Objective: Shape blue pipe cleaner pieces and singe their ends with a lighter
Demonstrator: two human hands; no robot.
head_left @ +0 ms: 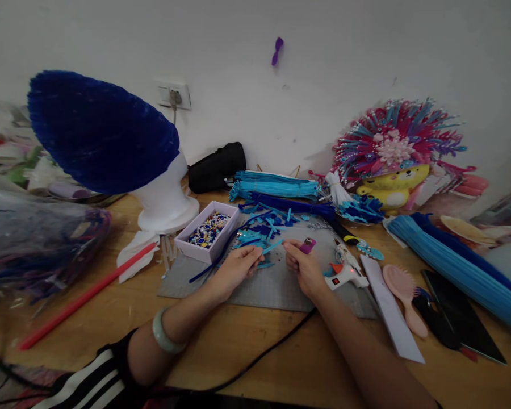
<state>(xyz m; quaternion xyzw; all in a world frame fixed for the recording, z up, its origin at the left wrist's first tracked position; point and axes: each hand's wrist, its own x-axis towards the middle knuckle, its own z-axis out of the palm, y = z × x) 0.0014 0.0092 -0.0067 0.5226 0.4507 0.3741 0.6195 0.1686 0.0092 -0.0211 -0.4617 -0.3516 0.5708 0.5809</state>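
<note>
My left hand (pixel 240 268) is closed in a pinch on one end of a light blue strip (pixel 272 246) above the grey mat (pixel 255 296). The strip's other end reaches the fingertips of my right hand (pixel 301 262), which are pressed together. A purple lighter-like item (pixel 308 245) with a metal top stands out from my right hand. Blue and turquoise cut pieces (pixel 264 227) lie on the mat just beyond both hands. A white glue gun (pixel 347 276) with a red light rests right of my right hand.
A box of beads (pixel 182 245) stands left of the pieces. Behind it, a white foam head (pixel 164 196) bears a large blue fan shape (pixel 102 133). A red stick (pixel 89 295) lies left; a pink hairbrush (pixel 404 289) and blue stem bundles (pixel 455 270) lie right.
</note>
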